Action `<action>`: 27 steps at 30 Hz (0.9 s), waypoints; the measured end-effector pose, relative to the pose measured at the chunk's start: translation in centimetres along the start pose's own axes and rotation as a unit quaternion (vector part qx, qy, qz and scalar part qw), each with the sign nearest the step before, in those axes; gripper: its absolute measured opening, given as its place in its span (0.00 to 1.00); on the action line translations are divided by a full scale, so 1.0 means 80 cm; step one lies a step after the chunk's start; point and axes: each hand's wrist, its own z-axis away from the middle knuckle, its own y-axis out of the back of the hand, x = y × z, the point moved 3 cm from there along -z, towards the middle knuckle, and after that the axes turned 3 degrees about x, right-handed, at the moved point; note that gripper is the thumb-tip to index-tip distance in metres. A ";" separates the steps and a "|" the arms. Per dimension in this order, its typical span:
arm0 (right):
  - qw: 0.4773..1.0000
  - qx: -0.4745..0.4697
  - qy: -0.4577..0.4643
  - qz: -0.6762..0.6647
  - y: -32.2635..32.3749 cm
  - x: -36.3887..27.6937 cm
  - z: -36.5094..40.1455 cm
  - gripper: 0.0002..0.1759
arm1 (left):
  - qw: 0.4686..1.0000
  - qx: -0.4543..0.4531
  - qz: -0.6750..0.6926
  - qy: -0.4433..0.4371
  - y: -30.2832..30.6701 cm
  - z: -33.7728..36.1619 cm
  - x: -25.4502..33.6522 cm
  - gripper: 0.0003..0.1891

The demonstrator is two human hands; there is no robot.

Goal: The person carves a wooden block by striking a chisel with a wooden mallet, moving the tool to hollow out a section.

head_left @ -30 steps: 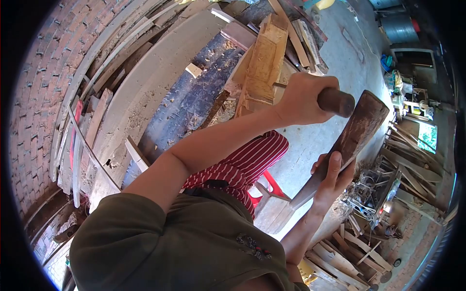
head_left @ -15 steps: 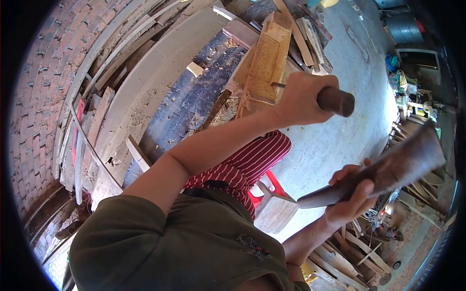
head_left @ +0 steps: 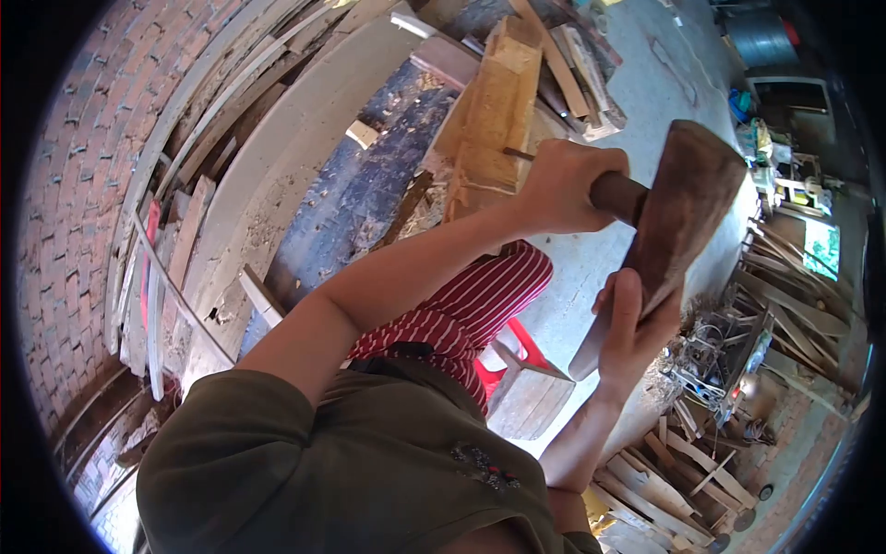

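Observation:
My left hand (head_left: 568, 189) is closed around a tool with a round dark handle (head_left: 616, 198). A thin dark shank (head_left: 518, 153) sticks out on its far side, over a hollowed yellowish wood piece (head_left: 498, 102). My right hand (head_left: 637, 337) grips a heavy dark wooden mallet (head_left: 688, 198) at its narrower part. The mallet's broad end points up and right, and its side meets or overlaps the handle's end; contact cannot be told for certain. The tip of the shank is close to the wood.
A dark bench surface (head_left: 346, 198) with shavings and a small wood block (head_left: 363, 135) lies to the left. Long boards (head_left: 277, 138) lean near a brick wall (head_left: 88, 185). A red stool (head_left: 526, 343) stands by my legs. Wood scraps (head_left: 660, 489) are piled at the lower right.
The mallet has swung left and more upright, from well right of the handle to right beside it, my right hand moving with it. My left hand has shifted slightly left.

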 end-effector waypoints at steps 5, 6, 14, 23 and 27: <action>0.990 0.040 -0.077 -0.107 0.014 0.013 0.017 0.27 | 0.998 0.064 -0.008 0.016 0.024 -0.061 -0.035 0.16; 0.990 0.047 -0.079 -0.108 0.019 0.018 0.021 0.27 | 0.995 0.051 -0.010 0.085 0.038 -0.072 -0.043 0.17; 0.989 0.087 -0.086 -0.086 0.028 0.037 0.047 0.23 | 0.994 0.004 0.034 0.107 0.073 -0.069 -0.038 0.23; 0.993 0.070 -0.064 -0.068 0.019 0.050 0.056 0.22 | 0.996 0.056 0.041 0.048 0.065 -0.042 0.006 0.12; 0.989 0.061 -0.106 -0.086 0.012 0.036 0.057 0.21 | 0.992 0.068 0.075 0.081 0.070 -0.033 -0.009 0.10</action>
